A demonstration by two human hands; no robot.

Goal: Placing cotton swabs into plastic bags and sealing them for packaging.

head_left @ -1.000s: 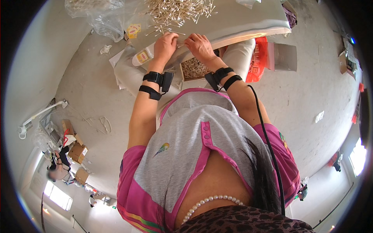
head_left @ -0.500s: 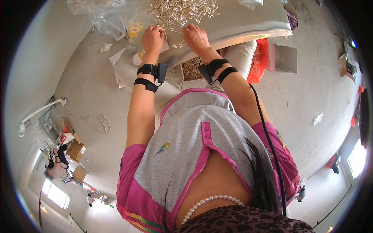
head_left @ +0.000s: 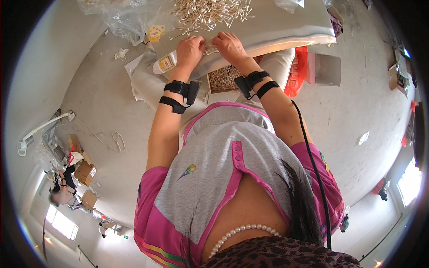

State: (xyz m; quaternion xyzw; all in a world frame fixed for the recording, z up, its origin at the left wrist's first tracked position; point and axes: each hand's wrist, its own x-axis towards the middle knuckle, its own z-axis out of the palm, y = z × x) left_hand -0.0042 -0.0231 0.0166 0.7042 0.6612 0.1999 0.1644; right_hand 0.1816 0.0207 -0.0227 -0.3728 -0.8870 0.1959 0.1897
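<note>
In the head view, a few loose cotton swabs [head_left: 210,51] lie roughly crosswise between the left hand [head_left: 190,50] and right hand [head_left: 229,47], neither clearly nearer, fingers curled, any pinch hidden, with the cotton swab heap [head_left: 210,12] just beyond on the table [head_left: 286,26].
</note>
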